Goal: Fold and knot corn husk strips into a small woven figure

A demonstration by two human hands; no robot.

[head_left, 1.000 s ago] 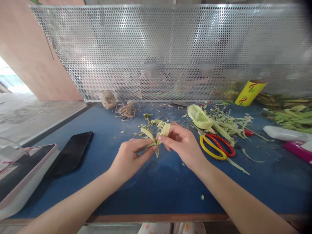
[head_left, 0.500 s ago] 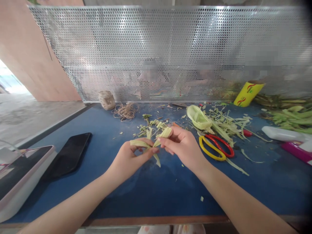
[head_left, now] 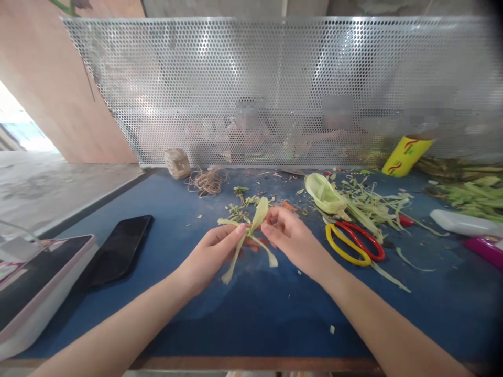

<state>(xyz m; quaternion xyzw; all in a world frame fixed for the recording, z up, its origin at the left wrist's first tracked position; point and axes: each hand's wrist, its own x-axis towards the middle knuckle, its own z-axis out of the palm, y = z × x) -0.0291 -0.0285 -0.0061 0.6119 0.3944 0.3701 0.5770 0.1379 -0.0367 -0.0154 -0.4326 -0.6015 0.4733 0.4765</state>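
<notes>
Pale green corn husk strips, joined at a small knot-like middle, splay out in several directions above the table. My left hand pinches them near that middle, thumb on top. My right hand is closed at the right side of the same strips, its fingertips against them; exactly what lies between those fingertips is partly hidden. Right of my hands lie scissors with a yellow and a red handle. Just behind them rests a hollow piece of corn husk, beside a heap of shredded husk.
A black phone and a white-edged tray lie left on the blue table. Behind are twine, a pale block, a yellow roll and a perforated metal screen. A glue gun-like white and purple object lies right.
The husk piece has turned between my hands: its broad strip now points up and two narrow strips hang down. The view has shifted slightly.
</notes>
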